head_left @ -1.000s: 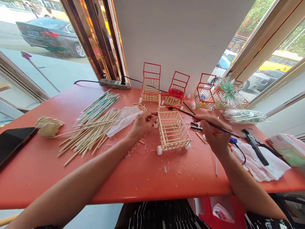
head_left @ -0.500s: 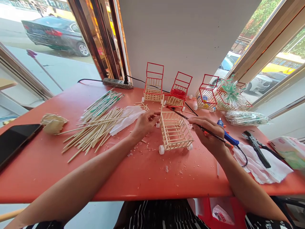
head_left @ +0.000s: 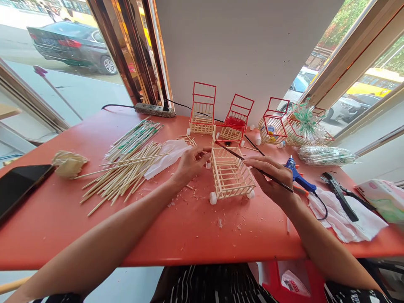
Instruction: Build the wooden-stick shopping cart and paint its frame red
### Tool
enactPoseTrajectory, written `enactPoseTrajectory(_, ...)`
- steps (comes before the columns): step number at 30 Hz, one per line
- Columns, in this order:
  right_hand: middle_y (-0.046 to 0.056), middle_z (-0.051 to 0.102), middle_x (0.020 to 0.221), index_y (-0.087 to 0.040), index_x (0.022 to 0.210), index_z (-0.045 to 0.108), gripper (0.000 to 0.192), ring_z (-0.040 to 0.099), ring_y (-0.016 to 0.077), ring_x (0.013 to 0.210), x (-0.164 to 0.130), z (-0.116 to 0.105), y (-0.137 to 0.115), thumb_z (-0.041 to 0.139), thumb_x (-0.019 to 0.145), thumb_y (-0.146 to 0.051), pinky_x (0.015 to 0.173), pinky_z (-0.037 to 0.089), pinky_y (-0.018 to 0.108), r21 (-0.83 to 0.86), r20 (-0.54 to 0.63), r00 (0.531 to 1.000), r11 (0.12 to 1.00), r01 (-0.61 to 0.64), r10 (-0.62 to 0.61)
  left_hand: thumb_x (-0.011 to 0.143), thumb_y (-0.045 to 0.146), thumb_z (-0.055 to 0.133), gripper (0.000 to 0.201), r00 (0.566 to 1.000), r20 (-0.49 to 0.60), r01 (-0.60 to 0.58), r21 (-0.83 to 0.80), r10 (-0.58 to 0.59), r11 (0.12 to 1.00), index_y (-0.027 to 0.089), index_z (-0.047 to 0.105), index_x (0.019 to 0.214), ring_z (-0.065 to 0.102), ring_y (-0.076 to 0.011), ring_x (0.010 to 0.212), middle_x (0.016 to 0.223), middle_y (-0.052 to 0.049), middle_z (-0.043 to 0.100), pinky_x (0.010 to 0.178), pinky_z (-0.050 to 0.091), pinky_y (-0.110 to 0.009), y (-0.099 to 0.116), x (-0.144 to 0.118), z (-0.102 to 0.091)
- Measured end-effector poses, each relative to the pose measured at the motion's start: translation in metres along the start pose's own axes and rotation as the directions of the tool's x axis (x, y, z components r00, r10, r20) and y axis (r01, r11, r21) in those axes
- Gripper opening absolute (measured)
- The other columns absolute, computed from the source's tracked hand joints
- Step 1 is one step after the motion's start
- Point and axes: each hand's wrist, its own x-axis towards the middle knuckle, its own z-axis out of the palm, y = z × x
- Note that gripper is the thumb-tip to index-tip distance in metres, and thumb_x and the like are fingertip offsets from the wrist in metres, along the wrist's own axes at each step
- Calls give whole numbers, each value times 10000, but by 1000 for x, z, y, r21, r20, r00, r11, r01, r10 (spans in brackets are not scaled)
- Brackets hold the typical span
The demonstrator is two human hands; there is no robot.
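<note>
A small wooden-stick shopping cart [head_left: 232, 176] with white wheels stands in front of me, its sticks mostly bare wood. My left hand [head_left: 195, 162] is closed, its thumb and fingers pinching the cart's far left corner. A thin dark paintbrush [head_left: 273, 177] is gripped in my right hand [head_left: 268, 174] like a pen. The brush slants across the far side of the cart, its tip close to the upright at the far left corner; I cannot tell if it touches. Behind stands a cart with red-painted sticks [head_left: 234, 120], a red container inside it.
Wooden sticks [head_left: 126, 176] and wrapped sticks [head_left: 135, 139] lie left, near a phone [head_left: 23, 189]. More red-trimmed carts [head_left: 202, 111] line the wall beside a power strip [head_left: 154, 110]. A blue glue gun [head_left: 301, 176], pliers [head_left: 339, 195] and a cloth [head_left: 356, 223] lie right.
My right hand has shifted slightly left with the paintbrush, bringing its tip closer to the cart's far left upright. My left hand stays at the same corner.
</note>
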Motion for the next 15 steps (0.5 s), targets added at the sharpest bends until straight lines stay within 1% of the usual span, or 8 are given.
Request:
enactPoseTrajectory(2, 60, 824, 1139, -290, 1180, 798, 283, 795, 202, 1027, 1, 0, -1, 639, 980, -168, 905, 655, 348, 3, -9, 1000, 1000, -12, 12, 828, 429, 651, 399, 1000, 0, 0, 4, 0, 1000, 145, 806, 1062, 663, -157, 639, 775, -53, 741, 618, 520, -277, 0, 0, 0)
enactPoseTrajectory(6, 49, 831, 1079, -292, 1133, 812, 257, 797, 202, 974, 2, -2, -3, 646, 983, -166, 874, 667, 346, -8, -70, 995, 997, -75, 74, 826, 425, 648, 388, 1000, 3, -9, 4, 9, 1000, 151, 812, 1047, 660, -156, 631, 771, -55, 745, 614, 524, -275, 0, 0, 0)
enactPoseTrajectory(9, 41, 830, 1078, -291, 1137, 811, 260, 797, 197, 964, 2, -1, -5, 654, 979, -156, 881, 671, 346, 24, -99, 990, 995, -96, 98, 824, 425, 643, 388, 1000, 1, -15, 2, 15, 1000, 150, 809, 1042, 657, -158, 634, 772, -54, 741, 615, 522, -276, -1, 1, 0)
enactPoseTrajectory(15, 45, 840, 1055, -277, 1181, 797, 261, 802, 193, 957, 6, 4, -8, 634, 997, -188, 869, 661, 339, 22, -71, 994, 996, -84, 85, 827, 444, 642, 436, 1000, 2, -1, 14, 1, 1000, 119, 800, 1071, 633, -146, 610, 777, -54, 729, 632, 515, -289, 1, 0, 0)
